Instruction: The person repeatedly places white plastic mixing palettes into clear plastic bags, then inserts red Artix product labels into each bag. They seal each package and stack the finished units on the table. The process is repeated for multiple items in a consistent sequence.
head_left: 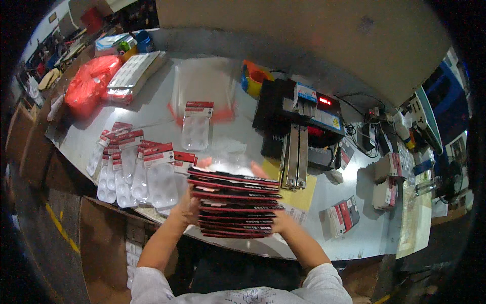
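Between my two hands, close to the table's front edge, is a thick stack of packaged white palettes [235, 205], its red-and-black header cards facing me. My left hand [190, 203] is wrapped round the stack's left side. On the opposite side my right hand [277, 221] presses against it, and its fingertips show blurred beyond the top edge. More white paint palettes [163, 183] with red header cards lie overlapping to the left of my left hand. A single packaged palette [196, 133] lies beyond the stack, at the near edge of some clear plastic bags [205, 81].
A black machine [324, 115] with a red display and metal rails stands right of centre, cables behind it. Header cards [344, 217] lie at the right, near taller card stacks [386, 193]. A red plastic bag [93, 83] and a yellow-blue container [251, 83] sit farther back.
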### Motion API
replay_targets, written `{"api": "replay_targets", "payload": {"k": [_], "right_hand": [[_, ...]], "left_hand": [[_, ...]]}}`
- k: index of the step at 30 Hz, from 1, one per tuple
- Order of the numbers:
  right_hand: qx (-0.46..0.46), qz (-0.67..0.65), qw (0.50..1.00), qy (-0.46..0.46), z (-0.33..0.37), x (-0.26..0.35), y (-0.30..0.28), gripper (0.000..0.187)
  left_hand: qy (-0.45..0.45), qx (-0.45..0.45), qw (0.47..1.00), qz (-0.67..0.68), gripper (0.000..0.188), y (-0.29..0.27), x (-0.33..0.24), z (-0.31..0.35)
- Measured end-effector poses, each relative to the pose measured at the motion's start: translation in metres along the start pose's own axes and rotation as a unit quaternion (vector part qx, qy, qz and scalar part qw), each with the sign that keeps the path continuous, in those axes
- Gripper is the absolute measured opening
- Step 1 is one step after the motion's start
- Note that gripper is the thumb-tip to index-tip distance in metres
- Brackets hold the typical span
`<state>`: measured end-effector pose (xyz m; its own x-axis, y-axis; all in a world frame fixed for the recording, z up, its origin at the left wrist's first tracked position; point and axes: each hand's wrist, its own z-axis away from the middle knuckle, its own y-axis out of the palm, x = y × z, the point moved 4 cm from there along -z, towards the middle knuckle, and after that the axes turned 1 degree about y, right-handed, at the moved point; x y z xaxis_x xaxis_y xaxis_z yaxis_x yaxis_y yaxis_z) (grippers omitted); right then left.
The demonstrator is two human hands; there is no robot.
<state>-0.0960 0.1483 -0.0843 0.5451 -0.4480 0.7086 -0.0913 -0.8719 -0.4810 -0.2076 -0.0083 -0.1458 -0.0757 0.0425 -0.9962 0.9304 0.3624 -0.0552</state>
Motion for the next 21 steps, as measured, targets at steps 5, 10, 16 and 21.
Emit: {"api": "replay_targets", "payload": {"k": [5, 10, 16, 21], "right_hand": [[0.074, 0.054, 0.996, 0.017, 0.024, -0.019, 0.028, 0.124], [0.063, -0.062, 0.991, 0.105, 0.023, -0.025, 0.025, 0.120], [0.049, 0.016, 0.994, 0.094, 0.028, -0.009, 0.012, 0.096], [0.121, 0.069, 0.985, 0.097, 0.056, -0.026, 0.024, 0.077]], "left_hand": [[-0.028, -0.040, 0.997, 0.067, 0.061, 0.014, 0.038, 0.017], [-0.097, 0.028, 0.991, 0.086, 0.058, 0.017, 0.045, 0.017], [-0.005, -0.054, 0.998, 0.034, 0.074, 0.017, -0.006, 0.014], [0.093, 0.016, 0.954, -0.284, 0.088, 0.021, -0.030, 0.017]]}}
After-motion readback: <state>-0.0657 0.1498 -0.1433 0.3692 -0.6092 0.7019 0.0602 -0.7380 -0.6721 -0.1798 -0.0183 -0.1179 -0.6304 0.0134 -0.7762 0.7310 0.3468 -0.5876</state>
